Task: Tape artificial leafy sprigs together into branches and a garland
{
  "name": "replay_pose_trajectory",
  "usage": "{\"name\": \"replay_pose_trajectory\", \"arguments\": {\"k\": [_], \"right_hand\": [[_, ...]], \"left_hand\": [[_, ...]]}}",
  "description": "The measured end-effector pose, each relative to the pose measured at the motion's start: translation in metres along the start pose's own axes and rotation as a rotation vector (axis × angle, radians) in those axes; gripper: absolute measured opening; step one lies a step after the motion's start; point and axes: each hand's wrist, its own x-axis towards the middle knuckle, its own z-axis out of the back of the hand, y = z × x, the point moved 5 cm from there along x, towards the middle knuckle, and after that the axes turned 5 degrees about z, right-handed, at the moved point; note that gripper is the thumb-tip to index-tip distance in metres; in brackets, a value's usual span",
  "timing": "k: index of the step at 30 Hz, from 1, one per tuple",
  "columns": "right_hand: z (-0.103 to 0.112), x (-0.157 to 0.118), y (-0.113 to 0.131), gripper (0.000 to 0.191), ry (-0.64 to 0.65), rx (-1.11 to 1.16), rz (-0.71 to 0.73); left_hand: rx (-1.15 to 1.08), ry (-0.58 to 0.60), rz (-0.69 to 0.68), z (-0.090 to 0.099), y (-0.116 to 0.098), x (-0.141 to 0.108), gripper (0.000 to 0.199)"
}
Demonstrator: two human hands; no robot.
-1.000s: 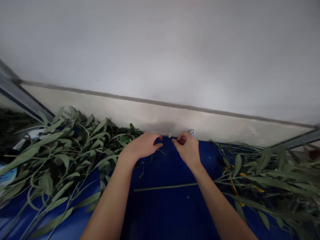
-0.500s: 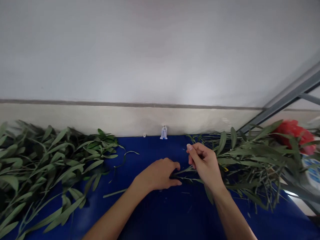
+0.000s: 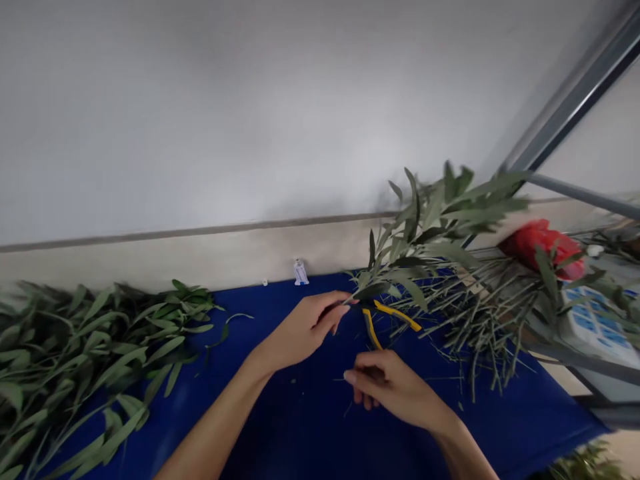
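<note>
**A:** What is the left hand doing?

**B:** The left hand (image 3: 305, 327) is closed around the thin end of a leafy branch (image 3: 415, 243). It holds the branch up over the back part of the blue desk (image 3: 280, 427). The leaves poke up and to the right, so they rise high above the desk.

**A:** And the right hand?

**B:** The right hand (image 3: 395, 390) is low over the middle of the desk, closer to the front. Its fingers (image 3: 373, 363) are curled in. I can't tell if it has something small in there.

**A:** Is there a tool?

**B:** Yes! The pliers with yellow handles (image 3: 385, 319) are over the desk, just right of the left hand. Their dark tip is right by the branch and the left hand's fingers. The yellow handles spread out down and to the right. I can't tell if a hand is holding them.

**A:** What else is on the desk?

**B:** A big pile of green leaves (image 3: 95, 340) lies on the left end of the desk. A messy pile of thin stems (image 3: 480, 327) lies on the right end. A little white bottle (image 3: 300, 272) stands at the back edge.

**A:** And past the desk?

**B:** Past the right end there is a red bag (image 3: 543, 248) and a blue and white box (image 3: 595, 327). Behind the back edge is a pale wall (image 3: 200, 133).
</note>
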Motion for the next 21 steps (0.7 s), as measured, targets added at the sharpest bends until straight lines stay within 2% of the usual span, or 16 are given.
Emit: {"name": "replay_pose_trajectory", "arguments": {"k": [2, 5, 7, 9, 12, 14, 17, 19, 21], "right_hand": [[-0.001, 0.007, 0.0, 0.026, -0.077, -0.034, 0.092], [-0.014, 0.017, 0.012, 0.033, -0.082, -0.015, 0.232], [-0.021, 0.021, 0.021, 0.028, -0.085, 0.021, 0.309], [-0.025, 0.023, 0.027, 0.023, -0.091, 0.081, 0.36], [-0.021, 0.022, 0.025, 0.026, -0.122, 0.144, 0.366], [-0.009, 0.016, 0.018, 0.029, -0.241, 0.107, 0.346], [0.02, -0.001, 0.009, 0.033, -0.499, 0.007, 0.331], [0.041, -0.014, 0.006, 0.033, -0.619, -0.058, 0.328], [0.062, -0.027, 0.005, 0.032, -0.712, -0.173, 0.322]], "left_hand": [[-0.18, -0.003, -0.049, -0.002, -0.014, 0.0, 0.035], [-0.497, -0.013, -0.173, -0.013, -0.026, 0.003, 0.031], [-0.704, -0.062, -0.278, -0.018, -0.03, 0.007, 0.036], [-0.817, -0.128, -0.358, -0.02, -0.032, 0.01, 0.039], [-0.89, -0.184, -0.388, -0.016, -0.036, 0.013, 0.04], [-0.941, -0.142, -0.358, -0.011, -0.037, 0.012, 0.045], [-0.964, -0.06, -0.307, 0.003, -0.031, 0.004, 0.065], [-0.933, -0.077, -0.307, 0.018, -0.023, -0.006, 0.075], [-0.901, -0.132, -0.344, 0.036, -0.015, -0.018, 0.074]]}}
